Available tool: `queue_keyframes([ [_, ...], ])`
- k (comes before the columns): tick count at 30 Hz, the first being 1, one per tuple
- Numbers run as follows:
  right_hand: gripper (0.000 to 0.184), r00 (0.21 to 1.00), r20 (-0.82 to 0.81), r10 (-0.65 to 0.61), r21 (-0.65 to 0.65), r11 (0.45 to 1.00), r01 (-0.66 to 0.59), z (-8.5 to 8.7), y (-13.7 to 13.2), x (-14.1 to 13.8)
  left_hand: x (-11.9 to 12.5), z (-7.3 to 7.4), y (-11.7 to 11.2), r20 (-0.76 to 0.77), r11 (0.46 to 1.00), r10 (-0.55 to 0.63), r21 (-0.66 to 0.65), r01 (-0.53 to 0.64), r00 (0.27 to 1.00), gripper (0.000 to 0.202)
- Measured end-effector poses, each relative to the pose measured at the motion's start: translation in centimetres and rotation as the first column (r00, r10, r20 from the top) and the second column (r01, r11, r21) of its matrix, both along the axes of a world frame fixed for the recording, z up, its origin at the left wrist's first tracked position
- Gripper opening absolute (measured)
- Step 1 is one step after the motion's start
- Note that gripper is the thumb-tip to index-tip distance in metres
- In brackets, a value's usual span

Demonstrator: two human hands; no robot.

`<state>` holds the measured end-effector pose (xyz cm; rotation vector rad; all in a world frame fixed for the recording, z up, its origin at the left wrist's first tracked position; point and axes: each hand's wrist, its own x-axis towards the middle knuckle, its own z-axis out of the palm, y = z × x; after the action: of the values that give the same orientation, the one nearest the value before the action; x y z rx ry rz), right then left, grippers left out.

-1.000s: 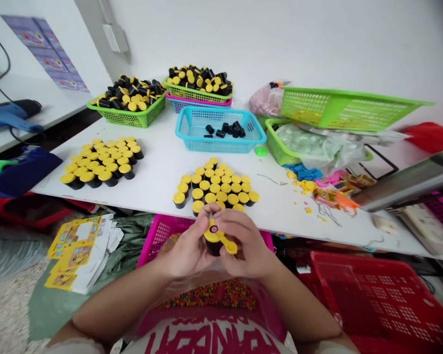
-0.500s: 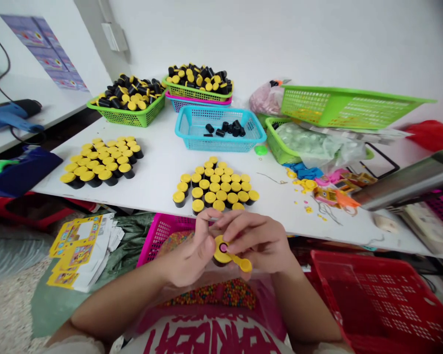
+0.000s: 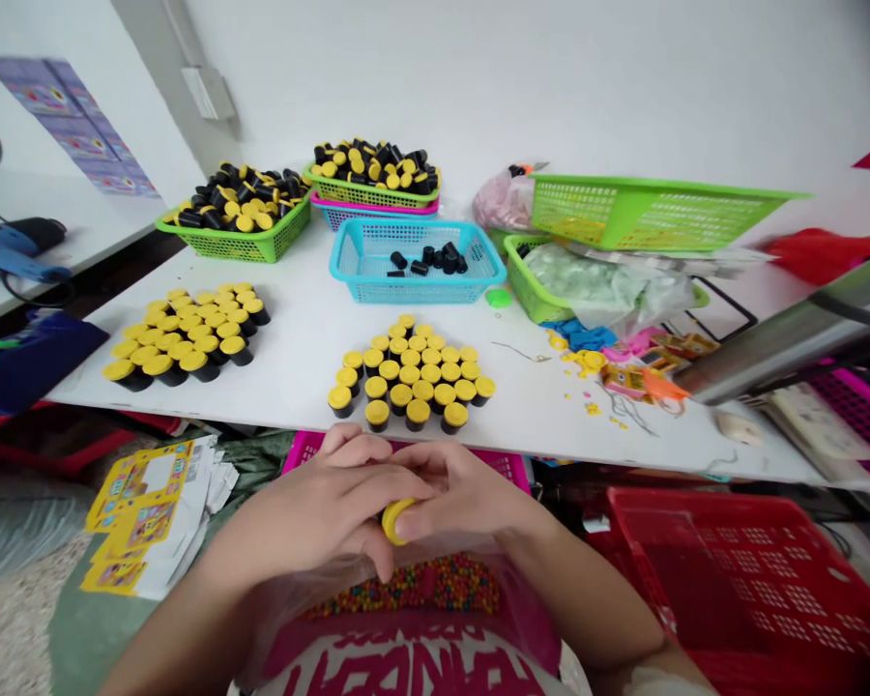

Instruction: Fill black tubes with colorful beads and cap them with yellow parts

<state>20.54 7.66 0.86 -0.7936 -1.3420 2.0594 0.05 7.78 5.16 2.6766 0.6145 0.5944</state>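
Above my lap, both hands are closed around one small black canister with a yellow lid (image 3: 394,522). Only the lid shows; the black body is hidden by my fingers. My left hand (image 3: 326,507) wraps it from the left, fingers stretched across the top. My right hand (image 3: 471,493) holds it from the right, its thumb pressed on the lid. Beneath them is a clear bag of multicoloured beads (image 3: 449,585) in a magenta basket (image 3: 511,469). Just beyond the hands, a cluster of upright yellow-lidded canisters (image 3: 420,372) stands near the table edge.
A second canister group (image 3: 188,333) stands on the left of the white table (image 3: 290,319). Filled green baskets (image 3: 243,242) and a blue basket (image 3: 413,288) with loose black pieces stand behind. Right are small toy parts (image 3: 623,377), a metal post (image 3: 790,333) and a red crate (image 3: 732,599).
The canister has turned, and the strap-like yellow piece and pink centre on its lid no longer show. My left hand has moved over it; the camera view has shifted slightly.
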Motion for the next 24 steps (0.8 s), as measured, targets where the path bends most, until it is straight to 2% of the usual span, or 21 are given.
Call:
queue_keyframes([
  [3, 0.053, 0.994, -0.044, -0.097, 0.111, 0.989, 0.101, -0.9, 0.0, -1.1, -1.2, -0.4, -0.3, 0.011, 0.99, 0.137, -0.019, -0.137, 0.991, 0.035],
  [4, 0.057, 0.987, -0.079, -0.141, 0.199, 0.968, 0.155, -0.9, 0.0, -1.3, -1.7, -0.8, -0.3, 0.016, 0.977, 0.21, -0.04, -0.209, 0.978, 0.035],
  [5, 0.06, 0.977, -0.111, -0.183, 0.317, 0.925, 0.209, -0.8, 0.0, -1.2, -2.3, -1.4, -0.3, 0.026, 0.956, 0.287, -0.067, -0.285, 0.958, 0.035],
  [6, 0.06, 0.966, -0.128, -0.224, 0.46, 0.849, 0.258, -0.4, 0.1, -0.8, -2.9, -2.0, -0.2, 0.033, 0.924, 0.374, -0.1, -0.369, 0.927, 0.034],
  [7, 0.055, 0.953, -0.127, -0.275, 0.607, 0.738, 0.294, 0.0, 0.3, 0.0, -3.5, -2.7, -0.1, 0.038, 0.875, 0.475, -0.133, -0.466, 0.879, 0.035],
  [9, 0.045, 0.899, -0.081, -0.43, 0.831, 0.469, 0.299, 0.8, 1.1, 2.3, -4.5, -4.1, 0.6, 0.03, 0.726, 0.677, -0.194, -0.66, 0.736, 0.04],
  [10, 0.047, 0.851, -0.039, -0.524, 0.889, 0.371, 0.269, 1.0, 1.7, 3.8, -4.9, -4.7, 1.0, 0.019, 0.642, 0.756, -0.219, -0.735, 0.654, 0.043],
  [11, 0.059, 0.795, 0.036, -0.606, 0.917, 0.336, 0.215, 0.9, 2.4, 5.2, -5.2, -5.2, 1.5, -0.001, 0.564, 0.814, -0.24, -0.79, 0.581, 0.044],
  [12, 0.077, 0.739, 0.122, -0.662, 0.923, 0.35, 0.162, 0.5, 3.2, 6.5, -5.4, -5.7, 2.1, -0.026, 0.511, 0.844, -0.263, -0.819, 0.535, 0.044],
  [13, 0.097, 0.696, 0.207, -0.688, 0.911, 0.394, 0.119, -0.1, 4.0, 7.6, -5.5, -6.2, 2.6, -0.053, 0.485, 0.853, -0.29, -0.825, 0.52, 0.043],
  [15, 0.125, 0.654, 0.358, -0.667, 0.865, 0.501, 0.037, -1.7, 5.6, 8.9, -5.5, -7.2, 3.8, -0.078, 0.49, 0.832, -0.361, -0.793, 0.549, 0.041],
  [17, 0.135, 0.647, 0.449, -0.616, 0.821, 0.571, -0.027, -3.2, 6.8, 9.0, -5.1, -8.3, 4.9, -0.012, 0.543, 0.79, -0.448, -0.71, 0.613, 0.048],
  [19, 0.134, 0.65, 0.483, -0.586, 0.803, 0.593, -0.062, -4.0, 7.6, 8.5, -4.3, -9.4, 5.7, 0.146, 0.627, 0.744, -0.492, -0.604, 0.652, 0.07],
  [22, 0.127, 0.65, 0.495, -0.577, 0.809, 0.579, -0.102, -4.1, 8.3, 7.3, -2.2, -10.6, 6.3, 0.395, 0.758, 0.652, -0.35, -0.55, 0.647, 0.117],
  [24, 0.124, 0.645, 0.512, -0.567, 0.814, 0.561, -0.153, -4.0, 8.9, 6.6, -0.6, -10.9, 6.5, 0.445, 0.786, 0.605, -0.202, -0.585, 0.66, 0.128],
])
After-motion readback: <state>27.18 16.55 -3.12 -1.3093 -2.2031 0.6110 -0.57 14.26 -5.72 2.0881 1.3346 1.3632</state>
